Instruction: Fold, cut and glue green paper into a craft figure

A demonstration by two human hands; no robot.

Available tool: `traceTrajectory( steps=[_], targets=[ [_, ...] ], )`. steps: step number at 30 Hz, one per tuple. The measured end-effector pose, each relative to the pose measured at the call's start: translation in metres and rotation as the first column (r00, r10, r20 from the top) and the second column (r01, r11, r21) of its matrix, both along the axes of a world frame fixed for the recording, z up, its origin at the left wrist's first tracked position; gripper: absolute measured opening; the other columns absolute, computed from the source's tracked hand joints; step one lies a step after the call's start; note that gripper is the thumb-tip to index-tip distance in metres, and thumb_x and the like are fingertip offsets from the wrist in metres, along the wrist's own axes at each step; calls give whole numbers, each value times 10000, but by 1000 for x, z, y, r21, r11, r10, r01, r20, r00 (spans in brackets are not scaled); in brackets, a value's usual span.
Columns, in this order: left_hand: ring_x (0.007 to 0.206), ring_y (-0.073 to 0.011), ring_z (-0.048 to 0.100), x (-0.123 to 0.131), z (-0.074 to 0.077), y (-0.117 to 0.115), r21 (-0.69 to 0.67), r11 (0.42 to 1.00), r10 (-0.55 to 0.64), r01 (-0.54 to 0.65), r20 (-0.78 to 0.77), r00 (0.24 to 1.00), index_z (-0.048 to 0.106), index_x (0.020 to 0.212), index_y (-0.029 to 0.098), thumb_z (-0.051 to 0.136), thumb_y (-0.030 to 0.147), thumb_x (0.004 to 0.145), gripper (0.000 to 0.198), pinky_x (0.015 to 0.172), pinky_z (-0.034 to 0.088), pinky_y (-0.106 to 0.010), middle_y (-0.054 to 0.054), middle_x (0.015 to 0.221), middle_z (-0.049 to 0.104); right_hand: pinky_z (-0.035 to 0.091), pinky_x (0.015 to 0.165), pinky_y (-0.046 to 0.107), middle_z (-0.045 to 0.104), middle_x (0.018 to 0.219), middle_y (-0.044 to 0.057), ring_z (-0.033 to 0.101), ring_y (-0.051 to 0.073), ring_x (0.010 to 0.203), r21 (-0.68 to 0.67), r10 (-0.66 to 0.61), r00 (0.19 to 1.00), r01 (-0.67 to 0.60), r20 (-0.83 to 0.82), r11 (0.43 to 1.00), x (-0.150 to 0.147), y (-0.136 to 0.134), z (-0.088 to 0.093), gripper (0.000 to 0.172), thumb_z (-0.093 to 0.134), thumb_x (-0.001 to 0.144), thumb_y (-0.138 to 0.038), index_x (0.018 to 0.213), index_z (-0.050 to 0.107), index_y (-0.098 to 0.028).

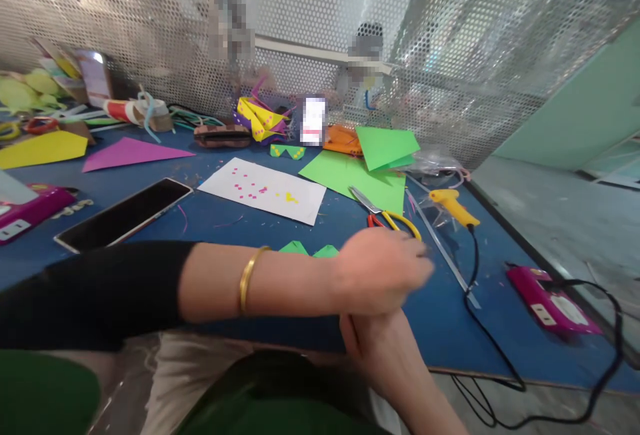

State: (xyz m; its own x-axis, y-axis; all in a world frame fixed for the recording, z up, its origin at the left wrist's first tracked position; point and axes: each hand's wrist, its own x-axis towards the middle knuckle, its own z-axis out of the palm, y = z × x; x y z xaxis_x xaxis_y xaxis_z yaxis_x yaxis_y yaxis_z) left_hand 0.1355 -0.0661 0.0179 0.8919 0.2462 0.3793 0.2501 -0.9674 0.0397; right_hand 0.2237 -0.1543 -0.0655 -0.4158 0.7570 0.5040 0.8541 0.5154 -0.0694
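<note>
My left hand (383,272), a gold bangle on its wrist, crosses over my right hand near the front of the table. Its fingers look curled, and slightly blurred. Whatever they hold, if anything, is hidden. Beneath it, touching, is my right hand (373,335), whose fingers are mostly covered. Scissors (373,207) with red and yellow handles lie just beyond the left hand, blades resting on a light green sheet (340,172). Behind my left forearm peek two tips of green paper (294,247). A white sheet (270,188) carries small pink and yellow dots.
A yellow glue gun (454,207) and its black cord lie right, near a magenta power strip (550,305). A phone (125,215) lies left. Green paper glasses (287,152), a yellow-purple paper craft (260,118) and a perforated metal screen (165,35) are behind.
</note>
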Motion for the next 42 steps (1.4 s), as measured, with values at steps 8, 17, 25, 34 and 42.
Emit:
traceTrajectory(
  steps=[8, 17, 25, 34, 42],
  targets=[
    [905, -191, 668, -123, -30, -1, 17, 993, 118, -118, 43, 992, 708, 1000, 163, 491, 166, 952, 221, 808, 553, -331, -61, 961, 744, 518, 958, 417, 627, 1331, 152, 586, 258, 1226, -91, -23, 998, 29, 62, 995, -1, 3, 7, 477, 409, 918, -133, 1379, 482, -37],
    [976, -239, 655, -147, -51, -7, 22, 991, 133, -131, -74, 988, 618, 1243, 105, 413, 270, 1009, 352, 821, 530, -384, -97, 1159, 719, 525, 962, 401, 589, 1379, 143, 545, 245, 1279, -142, -13, 986, 37, 168, 989, 0, 6, 15, 487, 383, 928, -138, 1394, 469, -27],
    [925, -257, 628, -141, -53, -7, -19, 983, 181, -185, -135, 974, 662, 1133, 115, 525, 301, 955, 292, 806, 509, -386, -126, 1088, 707, 555, 885, 480, 691, 1176, 159, 644, 300, 1080, -114, -3, 962, 35, 273, 993, -10, 17, 26, 435, 392, 908, -107, 1270, 632, -129],
    [888, -259, 616, -143, -55, -10, -45, 980, 187, -196, -147, 971, 638, 1152, 127, 534, 350, 953, 316, 788, 502, -390, -119, 1008, 686, 465, 947, 393, 707, 1077, 112, 617, 246, 993, -67, -12, 981, 25, 196, 997, -30, 22, 23, 380, 359, 956, -99, 1169, 672, -69],
    [893, -259, 604, -146, -61, -8, -50, 982, 176, -183, -117, 977, 613, 1201, 151, 538, 350, 952, 328, 789, 493, -382, -111, 1010, 681, 373, 977, 430, 704, 1126, 104, 592, 261, 1040, -54, -285, 943, 298, 173, 953, -5, 6, 17, 367, 417, 923, -134, 1177, 679, -93]
  ],
)
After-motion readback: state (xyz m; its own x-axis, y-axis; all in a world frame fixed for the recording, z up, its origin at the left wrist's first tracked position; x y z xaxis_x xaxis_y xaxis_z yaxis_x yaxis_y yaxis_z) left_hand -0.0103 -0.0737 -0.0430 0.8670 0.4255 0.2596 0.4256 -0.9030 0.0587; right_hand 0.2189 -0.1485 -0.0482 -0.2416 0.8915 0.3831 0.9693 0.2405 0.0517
